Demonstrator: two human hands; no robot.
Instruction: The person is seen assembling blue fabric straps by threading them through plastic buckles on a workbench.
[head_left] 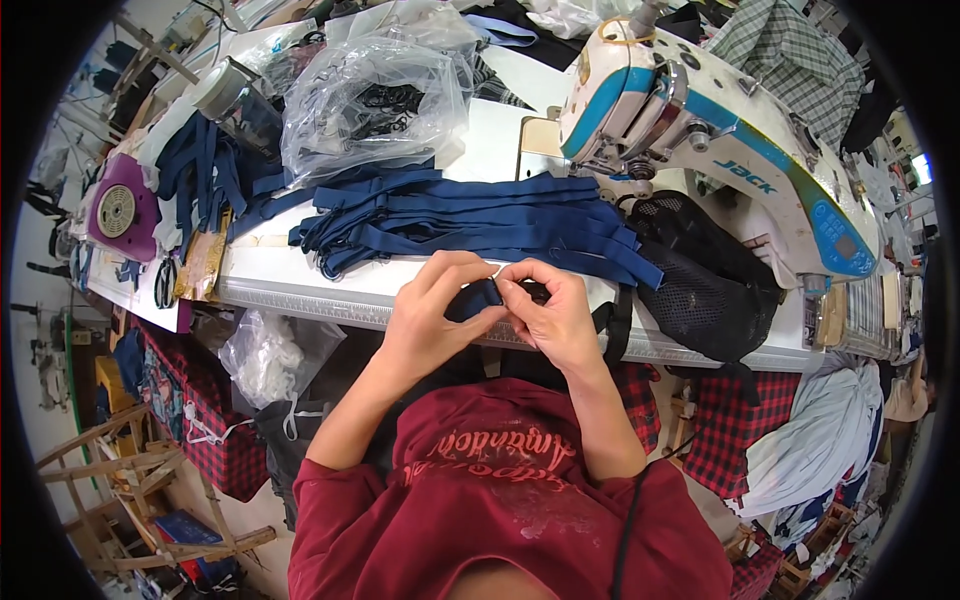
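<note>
Close to the table's front edge, my left hand (pixel 432 312) and my right hand (pixel 556 316) meet over a small piece of dark blue fabric (pixel 473 299). Fingers and thumb of the left curl round it. My right thumb and fingertips pinch at its right side, beside something black that the fingers partly hide. Just beyond both hands lies a thick bundle of navy fabric strips (pixel 470 228), spread sideways across the white tabletop. A black mesh bag (pixel 700 285) rests to the right of the bundle, with a black strap hanging near my right hand.
A white and blue sewing machine (pixel 690 110) stands at the back right. Back left are a clear plastic bag (pixel 385 100), a transparent jug (pixel 235 100) and a purple speaker-like box (pixel 120 208). Scissors (pixel 166 282) lie at the left. A metal ruler (pixel 310 302) runs along the front edge.
</note>
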